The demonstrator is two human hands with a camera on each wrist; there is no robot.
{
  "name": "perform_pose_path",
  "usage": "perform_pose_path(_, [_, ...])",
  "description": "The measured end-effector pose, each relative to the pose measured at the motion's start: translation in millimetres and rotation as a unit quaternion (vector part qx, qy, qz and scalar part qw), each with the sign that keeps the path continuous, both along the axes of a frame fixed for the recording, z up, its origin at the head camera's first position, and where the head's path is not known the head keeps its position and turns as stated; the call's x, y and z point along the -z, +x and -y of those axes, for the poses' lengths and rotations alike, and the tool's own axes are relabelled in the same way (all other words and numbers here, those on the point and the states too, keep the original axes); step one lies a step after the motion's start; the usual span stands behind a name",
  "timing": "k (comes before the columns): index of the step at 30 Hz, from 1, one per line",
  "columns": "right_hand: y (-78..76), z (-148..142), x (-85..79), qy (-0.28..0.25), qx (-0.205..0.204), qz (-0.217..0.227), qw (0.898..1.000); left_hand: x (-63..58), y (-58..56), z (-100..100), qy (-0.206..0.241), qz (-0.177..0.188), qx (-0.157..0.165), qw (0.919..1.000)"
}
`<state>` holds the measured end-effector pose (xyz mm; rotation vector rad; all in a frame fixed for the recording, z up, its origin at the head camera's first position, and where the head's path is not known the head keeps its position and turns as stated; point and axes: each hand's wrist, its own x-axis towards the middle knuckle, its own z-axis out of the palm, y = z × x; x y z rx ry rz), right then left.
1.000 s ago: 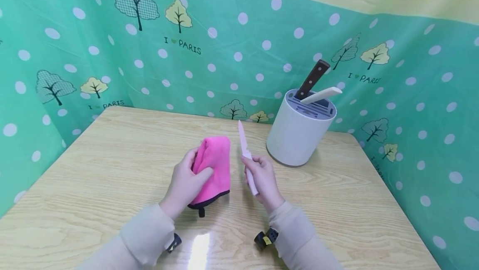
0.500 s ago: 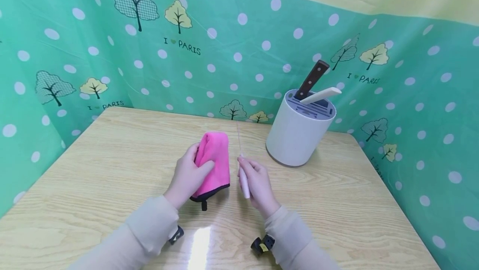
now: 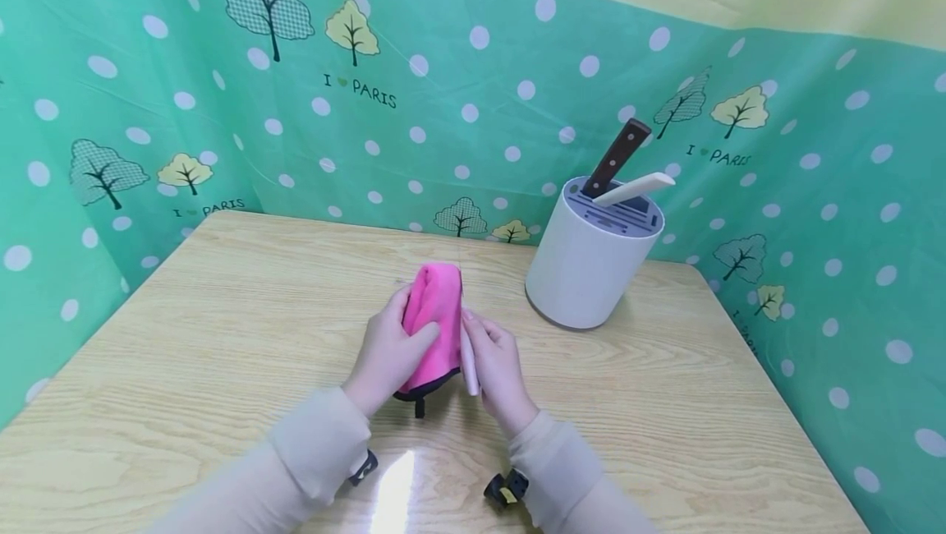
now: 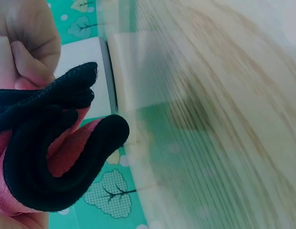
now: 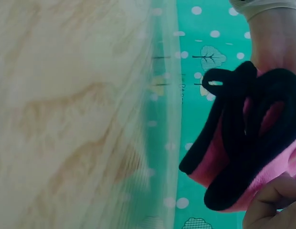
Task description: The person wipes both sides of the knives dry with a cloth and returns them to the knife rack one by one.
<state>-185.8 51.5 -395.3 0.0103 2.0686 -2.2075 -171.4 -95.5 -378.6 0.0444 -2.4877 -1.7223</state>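
A folded pink cloth [image 3: 442,304] with a black hem is held above the table by my left hand [image 3: 388,353], thumb on its near face and fingers behind. My right hand [image 3: 501,365] grips a white-handled knife [image 3: 470,365] against the cloth's right side. The blade points away from me and is seen nearly edge-on, a thin line at most. In the left wrist view, the cloth's black hem [image 4: 31,191] shows as stacked folds, with the right hand [image 4: 38,43] beyond. The right wrist view shows the hem's small loop [image 5: 216,82] and my right fingers [image 5: 269,205] beside the cloth.
On the right of the wooden table [image 3: 244,304] stands a white round knife block [image 3: 580,271]. A dark brown handle [image 3: 617,158] and a white handle [image 3: 637,187] stick out of its slotted top. A green patterned curtain [image 3: 414,140] hangs behind the table.
The knife has turned from showing its flat side to nearly edge-on and moved left to the cloth. The left hand has brought the cloth slightly right, closing the gap between them.
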Motion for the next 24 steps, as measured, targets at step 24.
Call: perform_pose_path(24, [-0.6, 1, -4.6, 0.023, 0.045, -0.017, 0.999, -9.6, 21.8, -17, -0.007, -0.029, 0.007, 0.9995])
